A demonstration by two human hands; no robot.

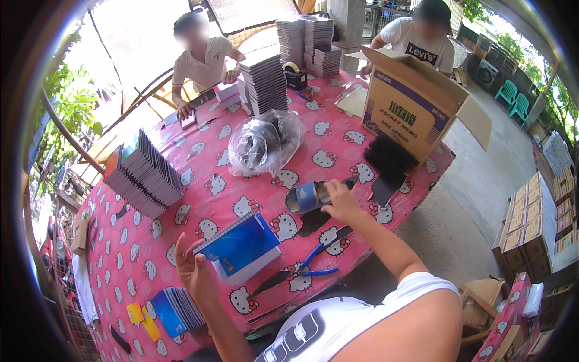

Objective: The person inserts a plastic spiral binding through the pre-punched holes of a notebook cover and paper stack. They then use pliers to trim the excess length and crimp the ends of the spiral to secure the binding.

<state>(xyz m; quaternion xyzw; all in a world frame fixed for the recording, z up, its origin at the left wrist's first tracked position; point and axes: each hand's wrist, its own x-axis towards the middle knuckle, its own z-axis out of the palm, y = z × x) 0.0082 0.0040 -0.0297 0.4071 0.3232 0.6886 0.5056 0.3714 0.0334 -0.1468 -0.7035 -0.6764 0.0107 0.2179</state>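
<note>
My left hand (194, 265) is raised with its fingers apart and holds nothing. It is beside a spiral notebook (238, 244) with a blue cover, lying on loose white pages. My right hand (344, 203) reaches over the right end of a small rounded container (304, 198) with a blue band. Its fingers are bent together there, and what they pinch is too small to make out. Blue-handled pliers (312, 263) lie near me, next to a dark pointed blade-like piece (269, 282). Dark bristle-like strands (313, 221) lie just below the container.
Notebook stacks stand at left (145, 175) and back (263, 84). A clear bag of black coils (265, 143) lies mid-table. Black wire-like pieces (389, 160) are before an open cardboard box (410, 99). Blue notebooks (177, 311) lie near left. Two people work across the table.
</note>
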